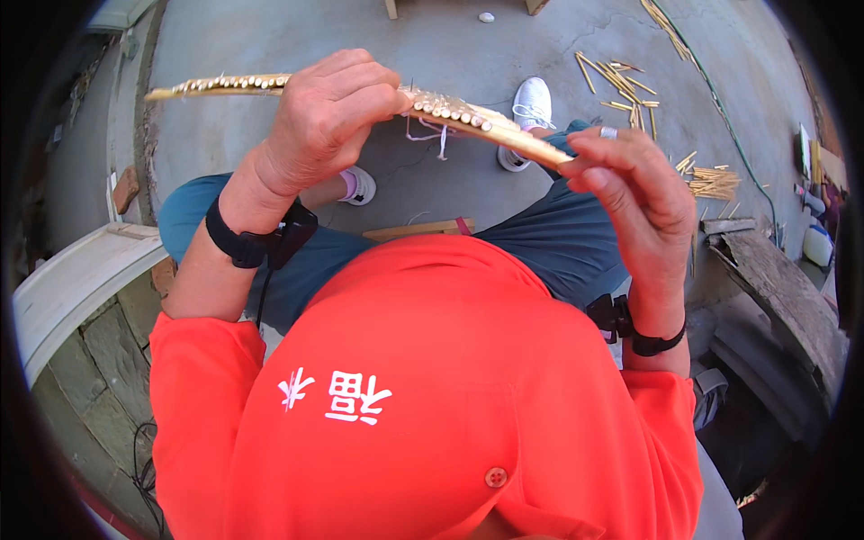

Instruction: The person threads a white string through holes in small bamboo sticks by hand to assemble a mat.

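A mat of pale plant stalks, laid side by side with their cut ends showing, is held up edge-on before me. My left hand is closed over the mat's middle, thumb and fingertips pinched together at its edge. Something thin and dark sticks up by those fingertips, too small to name. Loose white thread hangs under the mat. My right hand, with a ring on one finger, grips the mat's right end between thumb and fingers. Its left end reaches past my left hand, unsupported.
Loose cut stalks lie scattered on the grey floor at far right, with a thicker pile nearer. A green hose runs past them. A weathered board stands at right. A wooden strip lies between my legs.
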### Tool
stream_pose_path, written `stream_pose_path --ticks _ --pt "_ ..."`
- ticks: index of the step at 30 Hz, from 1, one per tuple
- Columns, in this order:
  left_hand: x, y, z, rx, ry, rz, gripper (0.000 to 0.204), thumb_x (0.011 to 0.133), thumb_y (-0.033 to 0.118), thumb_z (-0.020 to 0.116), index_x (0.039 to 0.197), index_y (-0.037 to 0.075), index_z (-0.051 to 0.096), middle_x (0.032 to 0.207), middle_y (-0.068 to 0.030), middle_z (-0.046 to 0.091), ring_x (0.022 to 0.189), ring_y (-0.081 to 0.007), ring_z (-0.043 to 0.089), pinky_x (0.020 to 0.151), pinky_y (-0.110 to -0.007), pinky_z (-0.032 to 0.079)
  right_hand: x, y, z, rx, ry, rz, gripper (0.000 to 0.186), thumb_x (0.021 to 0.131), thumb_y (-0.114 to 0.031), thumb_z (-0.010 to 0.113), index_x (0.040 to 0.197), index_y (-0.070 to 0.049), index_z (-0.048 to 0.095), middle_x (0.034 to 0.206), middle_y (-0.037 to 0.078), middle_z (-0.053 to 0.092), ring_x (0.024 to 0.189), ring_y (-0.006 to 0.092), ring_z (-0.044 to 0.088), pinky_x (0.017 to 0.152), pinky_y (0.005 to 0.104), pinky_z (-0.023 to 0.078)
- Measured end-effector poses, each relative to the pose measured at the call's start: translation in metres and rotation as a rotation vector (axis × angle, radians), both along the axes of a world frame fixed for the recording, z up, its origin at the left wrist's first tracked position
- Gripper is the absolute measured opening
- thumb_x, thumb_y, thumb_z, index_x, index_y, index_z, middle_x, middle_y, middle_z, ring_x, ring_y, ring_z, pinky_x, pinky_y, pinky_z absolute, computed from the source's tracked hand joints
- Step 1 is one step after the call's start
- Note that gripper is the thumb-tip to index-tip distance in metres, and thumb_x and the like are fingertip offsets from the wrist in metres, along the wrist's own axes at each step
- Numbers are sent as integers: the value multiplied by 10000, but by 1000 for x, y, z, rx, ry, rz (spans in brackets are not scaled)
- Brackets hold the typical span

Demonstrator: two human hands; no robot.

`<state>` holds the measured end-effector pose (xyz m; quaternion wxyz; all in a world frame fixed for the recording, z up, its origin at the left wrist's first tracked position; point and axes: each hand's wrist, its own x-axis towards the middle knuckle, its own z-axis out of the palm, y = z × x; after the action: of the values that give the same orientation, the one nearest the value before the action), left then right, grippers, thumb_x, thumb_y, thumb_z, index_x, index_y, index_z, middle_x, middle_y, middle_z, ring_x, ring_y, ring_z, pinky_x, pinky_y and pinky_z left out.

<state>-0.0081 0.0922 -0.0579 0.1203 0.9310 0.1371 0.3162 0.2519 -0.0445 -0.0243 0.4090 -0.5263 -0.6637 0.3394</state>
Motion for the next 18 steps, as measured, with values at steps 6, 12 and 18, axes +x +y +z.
stream_pose_path --ticks 6,12,18 --pt "-57 -54 -4 0 10 147 162 603 -25 630 747 48 616 772 -55 617 723 -240 582 618 -315 467 -58 43 -47 -508 139 232 194 873 -37 576 1057 16 611 970 67 621 890 127 612 788 246 494" --pt "-73 -113 -20 13 -79 685 333 543 -16 750 826 74 600 895 -57 622 814 -242 562 700 -307 460 -126 59 -86 -688 527 514 172 851 -40 612 1011 22 624 889 38 639 831 109 608 766 239 494" --pt "-100 -147 -33 -519 -226 1096 282 651 41 783 811 58 551 714 -24 574 616 -115 511 543 -241 420 -144 61 -92 -762 412 621 127 837 -33 623 955 8 642 871 28 636 804 100 602 744 224 488"
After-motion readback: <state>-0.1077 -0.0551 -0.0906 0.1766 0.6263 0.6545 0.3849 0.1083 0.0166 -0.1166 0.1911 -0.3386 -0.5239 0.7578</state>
